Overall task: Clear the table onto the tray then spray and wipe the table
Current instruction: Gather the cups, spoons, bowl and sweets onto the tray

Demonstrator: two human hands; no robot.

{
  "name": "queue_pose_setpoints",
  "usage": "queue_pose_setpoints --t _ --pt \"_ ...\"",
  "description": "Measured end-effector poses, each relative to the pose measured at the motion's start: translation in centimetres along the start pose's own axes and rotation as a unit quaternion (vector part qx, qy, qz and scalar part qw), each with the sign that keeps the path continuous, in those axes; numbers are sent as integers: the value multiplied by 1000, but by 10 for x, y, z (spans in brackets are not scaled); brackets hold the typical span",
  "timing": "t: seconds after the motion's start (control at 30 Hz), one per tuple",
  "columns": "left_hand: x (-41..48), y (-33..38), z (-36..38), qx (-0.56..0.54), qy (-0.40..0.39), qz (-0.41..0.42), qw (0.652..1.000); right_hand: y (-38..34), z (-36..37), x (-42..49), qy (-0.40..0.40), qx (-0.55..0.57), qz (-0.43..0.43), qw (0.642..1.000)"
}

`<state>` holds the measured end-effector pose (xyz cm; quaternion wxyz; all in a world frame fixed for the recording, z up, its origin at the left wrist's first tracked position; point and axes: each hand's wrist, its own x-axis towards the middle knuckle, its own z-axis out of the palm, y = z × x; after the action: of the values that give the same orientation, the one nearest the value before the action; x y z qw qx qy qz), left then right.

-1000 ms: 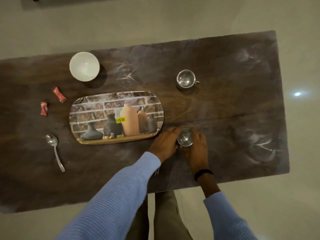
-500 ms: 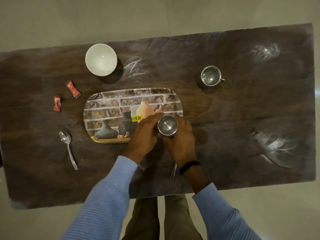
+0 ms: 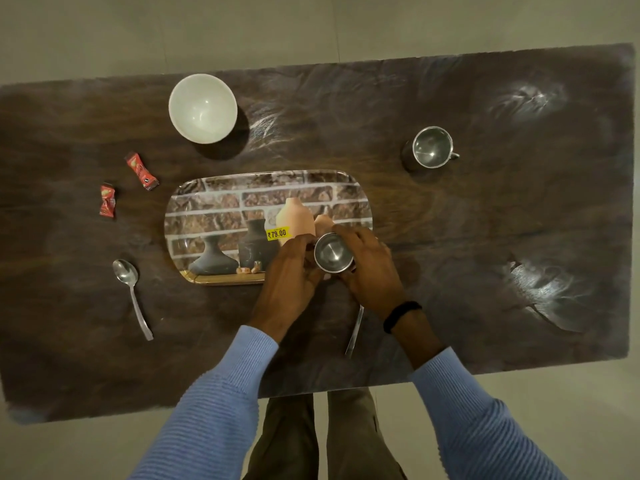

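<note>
Head view: a small steel cup (image 3: 333, 252), shiny and empty, with its round mouth facing up, sits between both hands. The left hand (image 3: 291, 271) grips its left side with curled fingers and the right hand (image 3: 370, 268) wraps round its right side. The cup is over the near right corner of the tray (image 3: 214, 209), an oblong tray printed with a brick wall and vases and bearing a yellow price sticker. Whether the cup rests on it cannot be told.

On the dark table (image 3: 485, 237):
- A second steel cup (image 3: 431, 147) with a handle stands well beyond the right hand.
- A white bowl (image 3: 202, 108) stands beyond the left hand.
- Two red wrappers (image 3: 142, 171) and a spoon (image 3: 130, 292) lie left of the left hand.
- Another spoon's handle (image 3: 355, 332) shows under the right wrist.
</note>
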<state>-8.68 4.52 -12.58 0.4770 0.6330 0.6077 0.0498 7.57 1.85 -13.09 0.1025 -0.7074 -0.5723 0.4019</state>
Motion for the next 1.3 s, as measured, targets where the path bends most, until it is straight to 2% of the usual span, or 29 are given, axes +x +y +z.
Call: queue_pose_setpoints --t 0.1,0.27,0.33,0.43,0.47,0.53,0.63,0.73,0.9,1.07,1.2,1.3 --pt "-1 -1 0 -9 -2 -19 1000 0 1 0 1 -2 -10 1000" --pt "5 7 -19 47 -64 -8 997 -9 -29 -4 -58 11 16 998" --pt "17 22 -33 31 -49 6 998 -3 -54 -2 -5 17 24 1000" --pt "54 59 -47 33 -21 41 998 16 -98 13 172 -46 24 984" --pt "70 73 -48 35 -27 64 997 25 -112 22 205 -47 46 977" --pt "104 95 -39 31 -62 102 992 39 -137 44 219 -36 89 971" --pt "151 114 -10 101 -121 150 976 58 -156 76 121 -46 114 985" --pt "178 119 16 122 -140 195 963 75 -151 97 47 -82 84 992" --pt "185 115 26 96 -118 222 963 79 -142 107 79 -46 56 994" --pt "155 102 -13 47 -42 242 968 37 -140 91 87 -32 -28 995" --pt "112 61 -50 43 -11 224 974 -2 -114 77 32 -19 -86 996" --pt "91 25 -58 57 -5 200 978 -8 -82 77 -21 -20 -84 996"
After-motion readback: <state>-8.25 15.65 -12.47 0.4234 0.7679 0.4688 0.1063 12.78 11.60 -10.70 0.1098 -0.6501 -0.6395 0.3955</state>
